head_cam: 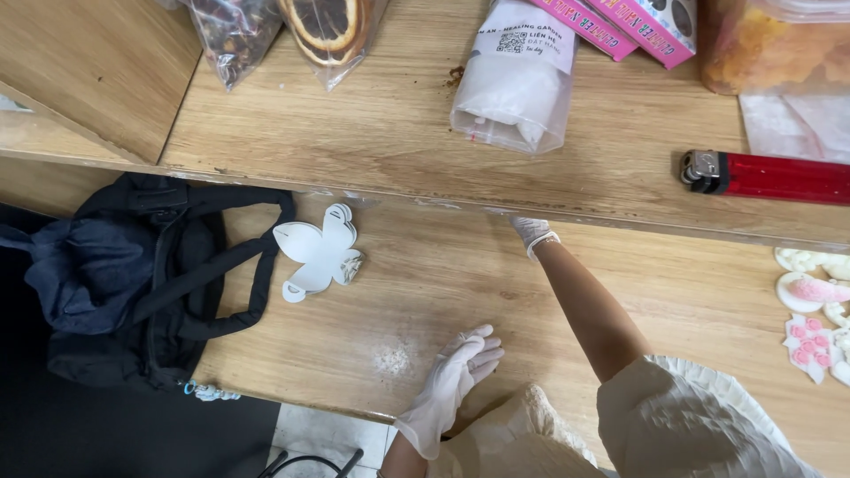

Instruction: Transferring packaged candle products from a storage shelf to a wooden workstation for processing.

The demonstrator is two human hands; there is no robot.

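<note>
My left hand (456, 372), in a white glove, lies flat on the lower wooden desk (460, 292) with fingers spread and nothing in it. A small patch of white powder (391, 358) sits just to its left. My right hand (532, 233), also gloved, reaches forward under the edge of the upper shelf (390, 133). Only its wrist and the back of the glove show; the fingers are hidden by the shelf. A white flower-shaped cut-out piece (319, 252) lies on the desk further left, apart from both hands.
A black bag (133, 274) fills the desk's left end. On the shelf lie a red lighter (770, 175), a white pouch (518, 75), a pink box (620, 22), bags of dried slices (328, 26) and an orange-filled container (779, 40). Pink-and-white moulded pieces (810, 310) sit at the right.
</note>
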